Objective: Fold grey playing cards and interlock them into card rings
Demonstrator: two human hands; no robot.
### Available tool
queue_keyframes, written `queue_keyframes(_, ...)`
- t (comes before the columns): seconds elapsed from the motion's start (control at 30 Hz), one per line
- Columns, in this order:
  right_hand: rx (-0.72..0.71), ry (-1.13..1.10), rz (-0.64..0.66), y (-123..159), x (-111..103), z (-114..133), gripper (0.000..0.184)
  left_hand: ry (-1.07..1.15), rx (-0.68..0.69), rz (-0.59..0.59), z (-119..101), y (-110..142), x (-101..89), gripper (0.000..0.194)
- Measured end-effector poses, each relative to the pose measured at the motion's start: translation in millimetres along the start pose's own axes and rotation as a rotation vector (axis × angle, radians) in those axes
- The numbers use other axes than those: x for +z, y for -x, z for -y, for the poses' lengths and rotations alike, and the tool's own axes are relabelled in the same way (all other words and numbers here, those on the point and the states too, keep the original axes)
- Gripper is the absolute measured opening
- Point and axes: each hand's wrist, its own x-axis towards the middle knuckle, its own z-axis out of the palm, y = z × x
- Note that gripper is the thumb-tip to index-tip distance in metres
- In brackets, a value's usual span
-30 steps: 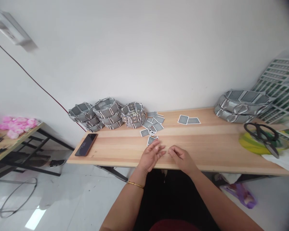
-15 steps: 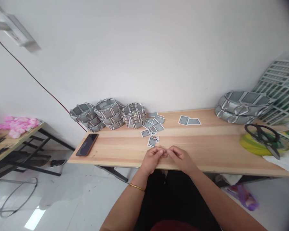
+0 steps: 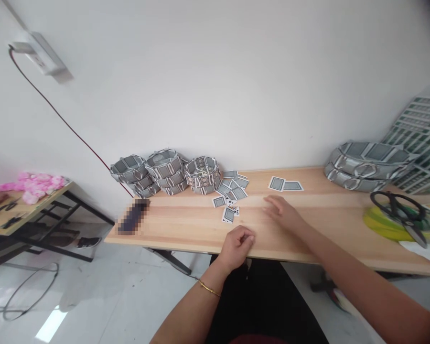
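Pale and wooden, the table (image 3: 179, 220) runs along a white wall (image 3: 200, 86). Nearest its front edge, the left hand (image 3: 238, 244) is curled — whether its grip holds anything, I cannot tell. Slightly farther, the right hand (image 3: 284, 212) has a loosely parted grip, nothing visible in it. Beyond the left hand lie a few playing cards (image 3: 229, 215), then a scattered pile (image 3: 239, 192); past the right hand, a separate pair (image 3: 293, 186). All should be light, bendy, perhaps slick — best pinched at an edge. Patterned rings (image 3: 202, 184) stand by the wall.
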Motion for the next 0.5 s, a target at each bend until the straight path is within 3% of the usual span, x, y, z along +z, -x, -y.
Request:
queue_keyframes(0.13, 0.159, 0.36, -0.002, -26.0, -8.7, -37.6, 0.06, -0.043, 0.032, -0.012, -2.9, 0.3, 1.6, 0.017)
queue_keyframes(0.27, 0.216, 0.443, 0.08, -41.9, -16.9, -57.0, 0.071, -0.073, 0.041, -0.017, -3.5, 0.4, 2.3, 0.016)
queue_keyframes(0.37, 0.187, 0.444, 0.144, -47.7, -17.4, -60.1, 0.066, -0.083, 0.04, -0.016, -4.0, 0.4, 2.3, 0.017)
queue_keyframes(0.5, 0.153, 0.458, 0.186, -36.5, -9.6, -45.3, 0.055, -0.095, 0.041, -0.017, -4.9, 0.8, 2.5, 0.017)
